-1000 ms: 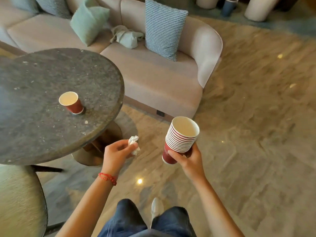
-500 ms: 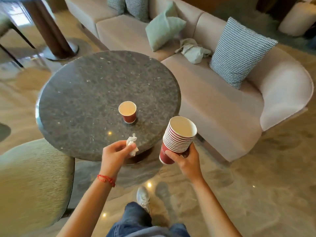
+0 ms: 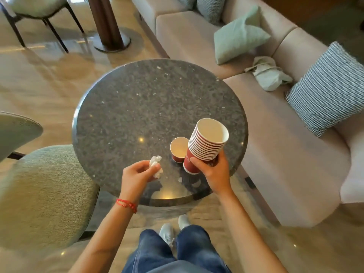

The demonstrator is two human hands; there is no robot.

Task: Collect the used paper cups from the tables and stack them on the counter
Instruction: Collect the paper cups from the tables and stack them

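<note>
A single red paper cup [image 3: 178, 149] stands upright on the round dark stone table [image 3: 137, 107], near its front right edge. My right hand [image 3: 215, 171] grips a tilted stack of several red paper cups [image 3: 206, 143] just to the right of that cup, partly overlapping it. My left hand [image 3: 137, 173] hovers over the table's front edge, to the left of the cup, and pinches a crumpled white tissue [image 3: 156, 165].
A beige sofa [image 3: 275, 125] with a checked cushion [image 3: 327, 89], a green cushion [image 3: 238, 36] and a pale bag [image 3: 267, 74] runs along the right. A green upholstered chair [image 3: 43, 194] stands at the left, touching the table. Another table's base [image 3: 110, 34] and chair stand beyond.
The view has moved in over the table. Both hands now hang above its front edge, and the cup stack has come right beside the single cup.
</note>
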